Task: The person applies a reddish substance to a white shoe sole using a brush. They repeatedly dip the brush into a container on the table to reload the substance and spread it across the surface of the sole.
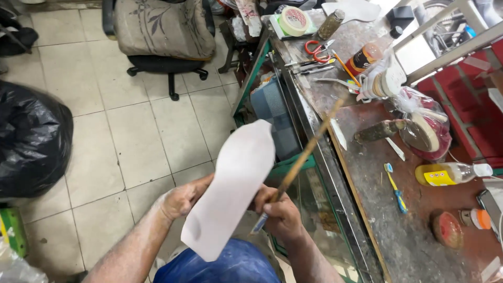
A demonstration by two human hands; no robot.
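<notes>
My left hand [181, 198] grips a white shoe insole [233, 183] by its left edge, holding it tilted upward over my lap. My right hand [280, 212] is closed around a long wooden brush handle [306, 152] that slants up toward the workbench; its lower end disappears behind the insole, so the bristles are hidden. Both hands hover above a blue cloth [225, 264] on my knees, just left of the workbench [377, 173].
The stained workbench carries a yellow bottle [450, 174], a blue-yellow toothbrush [394, 187], red-handled scissors [317, 50], tape rolls [294, 21] and bagged discs [424, 131]. A swivel chair [162, 36] stands on the tiled floor; a black rubbish bag [31, 141] lies left.
</notes>
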